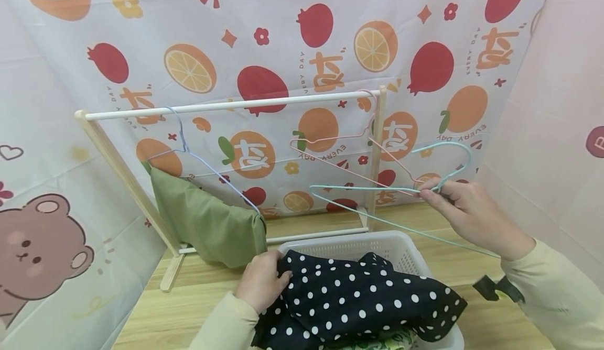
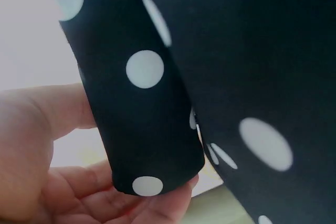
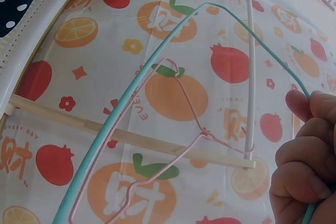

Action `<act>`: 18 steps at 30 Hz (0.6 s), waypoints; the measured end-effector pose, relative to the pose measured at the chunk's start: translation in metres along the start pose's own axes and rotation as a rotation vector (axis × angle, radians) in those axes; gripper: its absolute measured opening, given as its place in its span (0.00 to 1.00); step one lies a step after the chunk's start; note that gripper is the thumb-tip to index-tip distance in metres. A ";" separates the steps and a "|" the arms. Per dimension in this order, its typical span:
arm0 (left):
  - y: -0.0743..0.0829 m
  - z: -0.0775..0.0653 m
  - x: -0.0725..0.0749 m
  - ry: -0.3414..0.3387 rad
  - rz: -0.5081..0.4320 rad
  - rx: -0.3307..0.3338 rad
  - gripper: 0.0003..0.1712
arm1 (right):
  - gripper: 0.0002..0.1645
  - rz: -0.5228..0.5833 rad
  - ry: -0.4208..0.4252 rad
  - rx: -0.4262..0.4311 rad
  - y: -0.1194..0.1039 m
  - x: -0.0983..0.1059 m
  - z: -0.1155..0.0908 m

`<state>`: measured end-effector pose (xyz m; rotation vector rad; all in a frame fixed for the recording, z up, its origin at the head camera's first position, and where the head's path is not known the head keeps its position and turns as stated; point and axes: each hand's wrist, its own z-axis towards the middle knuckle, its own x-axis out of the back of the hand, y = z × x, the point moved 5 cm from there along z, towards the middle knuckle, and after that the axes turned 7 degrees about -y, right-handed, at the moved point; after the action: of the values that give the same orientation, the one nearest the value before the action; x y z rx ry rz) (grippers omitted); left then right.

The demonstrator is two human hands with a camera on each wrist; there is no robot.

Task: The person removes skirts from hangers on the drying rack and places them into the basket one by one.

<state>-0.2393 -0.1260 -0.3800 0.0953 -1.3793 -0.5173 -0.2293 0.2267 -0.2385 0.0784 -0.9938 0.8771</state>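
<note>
My left hand [image 1: 261, 282] grips the edge of a black cloth with white polka dots [image 1: 363, 297], which lies bunched over a white basket [image 1: 410, 255]. In the left wrist view a folded strip of that cloth [image 2: 142, 108] sits between the thumb and the fingers [image 2: 115, 203]. My right hand [image 1: 472, 216] holds a light teal hanger [image 1: 358, 187] near the base of its hook, raised above the basket's right side. In the right wrist view, curled fingers [image 3: 299, 174] close around the teal hanger wire [image 3: 128, 95].
A wooden rack with a white rail [image 1: 236, 105] stands at the back. On it hang a green garment [image 1: 207, 219] on a blue hanger [image 1: 212, 169], left, and a bare pink hanger [image 1: 340, 166], right. Green patterned fabric [image 1: 391, 339] shows beneath the dotted cloth. A printed curtain [image 1: 269, 20] hangs behind.
</note>
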 end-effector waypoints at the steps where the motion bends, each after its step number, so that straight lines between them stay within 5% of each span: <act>1: 0.001 0.000 -0.002 -0.007 0.008 -0.009 0.15 | 0.08 0.005 -0.001 0.011 0.000 0.000 0.000; 12: 0.006 0.004 -0.004 -0.085 0.049 -0.090 0.20 | 0.15 0.090 -0.072 0.033 0.002 -0.013 -0.001; 18: 0.012 0.003 0.021 0.010 0.031 -0.089 0.26 | 0.07 0.117 -0.127 0.033 0.003 -0.018 -0.003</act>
<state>-0.2363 -0.1235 -0.3560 0.0046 -1.3443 -0.5511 -0.2338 0.2187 -0.2545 0.1058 -1.1112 1.0052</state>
